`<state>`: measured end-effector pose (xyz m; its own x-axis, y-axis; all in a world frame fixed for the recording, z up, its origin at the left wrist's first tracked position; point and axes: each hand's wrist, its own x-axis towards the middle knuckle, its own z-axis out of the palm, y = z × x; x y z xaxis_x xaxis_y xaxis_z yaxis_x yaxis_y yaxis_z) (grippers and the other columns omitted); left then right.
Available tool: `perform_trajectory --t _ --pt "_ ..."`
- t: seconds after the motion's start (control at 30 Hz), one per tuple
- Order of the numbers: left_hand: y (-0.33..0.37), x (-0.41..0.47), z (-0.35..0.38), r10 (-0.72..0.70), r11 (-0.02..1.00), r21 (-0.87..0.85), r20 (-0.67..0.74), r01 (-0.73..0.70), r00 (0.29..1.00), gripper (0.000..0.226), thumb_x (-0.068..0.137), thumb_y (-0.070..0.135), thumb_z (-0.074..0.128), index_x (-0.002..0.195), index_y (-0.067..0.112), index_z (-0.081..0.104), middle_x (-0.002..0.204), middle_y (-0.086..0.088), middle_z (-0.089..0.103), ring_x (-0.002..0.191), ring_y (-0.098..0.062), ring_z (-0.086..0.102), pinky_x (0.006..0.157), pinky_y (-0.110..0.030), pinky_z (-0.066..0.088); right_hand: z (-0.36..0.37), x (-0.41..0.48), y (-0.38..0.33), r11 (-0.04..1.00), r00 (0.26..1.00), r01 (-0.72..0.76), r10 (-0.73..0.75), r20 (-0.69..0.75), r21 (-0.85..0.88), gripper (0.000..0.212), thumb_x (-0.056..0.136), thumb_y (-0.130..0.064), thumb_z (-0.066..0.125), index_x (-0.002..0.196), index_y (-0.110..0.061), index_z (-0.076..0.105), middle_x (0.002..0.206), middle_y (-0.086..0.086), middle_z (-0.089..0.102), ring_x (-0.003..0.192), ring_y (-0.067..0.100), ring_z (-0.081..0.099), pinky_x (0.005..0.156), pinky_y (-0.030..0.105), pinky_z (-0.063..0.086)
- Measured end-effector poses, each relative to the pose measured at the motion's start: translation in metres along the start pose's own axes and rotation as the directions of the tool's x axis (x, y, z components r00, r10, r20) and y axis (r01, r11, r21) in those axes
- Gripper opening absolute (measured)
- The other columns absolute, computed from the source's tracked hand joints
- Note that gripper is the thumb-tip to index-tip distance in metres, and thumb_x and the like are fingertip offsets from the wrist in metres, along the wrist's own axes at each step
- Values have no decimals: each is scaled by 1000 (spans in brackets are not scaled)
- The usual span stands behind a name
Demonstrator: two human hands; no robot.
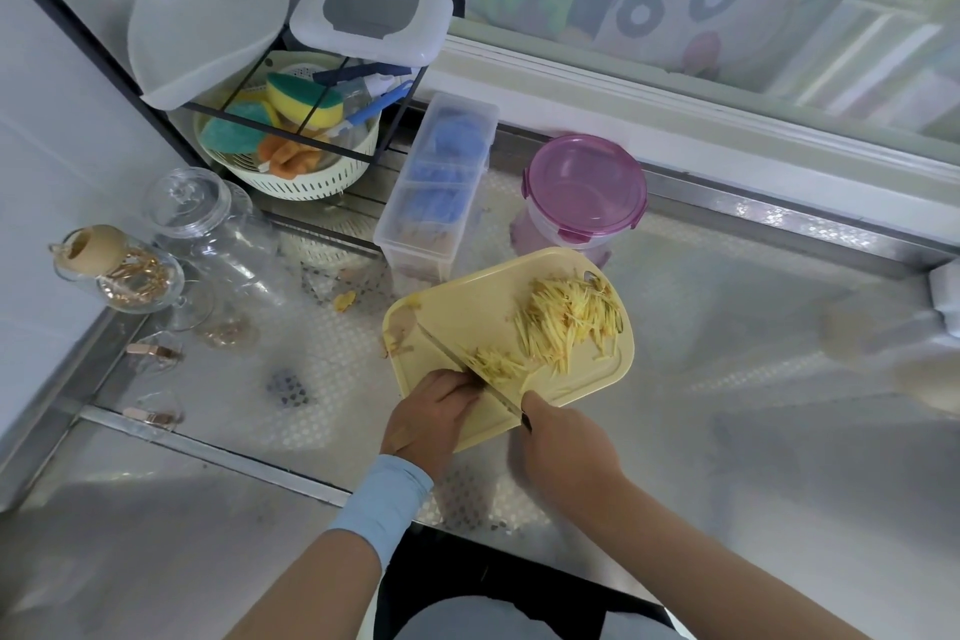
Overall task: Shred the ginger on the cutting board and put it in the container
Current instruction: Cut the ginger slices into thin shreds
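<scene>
Head view: lidded pink container (586, 187) behind cutting board (467, 296) bearing shredded ginger (571, 322).

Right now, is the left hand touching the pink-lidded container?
Apart. The head view shows the left hand on the cutting board, with the container standing past the board's far edge.

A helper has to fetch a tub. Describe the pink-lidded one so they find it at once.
Find the yellow cutting board on the steel counter; just past its far edge, toward the window, stands a tub. A long clear box with blue contents lies to its left, but the tub alone is round, with a translucent pink clip-on lid.
</scene>
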<state>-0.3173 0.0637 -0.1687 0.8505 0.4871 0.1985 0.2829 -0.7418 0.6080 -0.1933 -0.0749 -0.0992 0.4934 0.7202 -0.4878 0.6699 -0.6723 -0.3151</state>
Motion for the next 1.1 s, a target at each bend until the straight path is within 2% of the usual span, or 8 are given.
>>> perform_trajectory --t 0.13,0.3,0.4,0.57,0.7,0.9,1.0,1.1 --pt "1 -1 -1 -28 1000 0 -4 28 1000 29 92 23 47 100 13 73 105 1 66 103 -10 51 89 -11 37 -2 12 -13 1000 999 -9 10 44 -16 15 90 -10 42 96 -23 38 78 2 52 69 29 54 58 35 46" --pt "-2 -1 1 3 1000 30 -4 -3 1000 28 91 22 47 98 11 73 103 1 64 100 -14 53 79 -24 46 -11 22 -21 999 999 45 -45 17 -15 11 96 -11 41 93 -20 36 71 0 44 67 28 50 55 35 40" --pt "-3 -1 2 -6 999 41 -14 6 1000 29 92 23 47 97 13 73 103 1 66 101 -13 52 81 -24 46 -10 11 -16 999 999 38 -38 10 -33 13 95 -12 42 95 -23 34 75 1 51 67 29 53 54 36 42" --pt "-1 1 1 38 998 55 -46 -36 998 28 91 21 48 93 9 74 98 -3 68 98 -14 51 81 -19 42 -4 -3 -2 999 999 33 -33 10 -26 13 94 -20 42 92 -26 30 70 -4 42 66 27 49 48 31 26" --pt "0 1 0 59 996 66 -39 -57 997 29 90 19 48 96 8 74 100 -4 68 99 -14 51 82 -19 42 -4 -1 -4 999 1000 16 -15 26 -35 13 96 -17 42 95 -24 32 71 -5 41 68 26 48 55 32 33" --pt "0 -1 0 28 999 46 -20 -27 999 27 89 18 50 100 11 73 105 -1 67 103 -14 52 84 -16 40 -7 18 -19 999 998 14 -12 68 -29 19 89 -5 42 94 -22 34 71 -2 42 68 28 51 56 33 36" --pt "2 0 -1 18 999 50 -33 -17 999 27 89 19 50 99 10 74 103 -2 68 102 -13 52 86 -14 38 -11 17 -19 999 998 26 -24 56 -29 17 91 -6 41 95 -21 34 72 -1 44 65 26 48 52 32 33" --pt "4 -1 0 6 999 48 -67 -2 998 28 91 21 49 96 9 74 100 -3 68 100 -14 52 84 -17 41 -7 7 -10 1000 999 27 -27 32 -4 13 94 -12 39 98 -24 35 78 0 49 70 28 52 58 34 39"
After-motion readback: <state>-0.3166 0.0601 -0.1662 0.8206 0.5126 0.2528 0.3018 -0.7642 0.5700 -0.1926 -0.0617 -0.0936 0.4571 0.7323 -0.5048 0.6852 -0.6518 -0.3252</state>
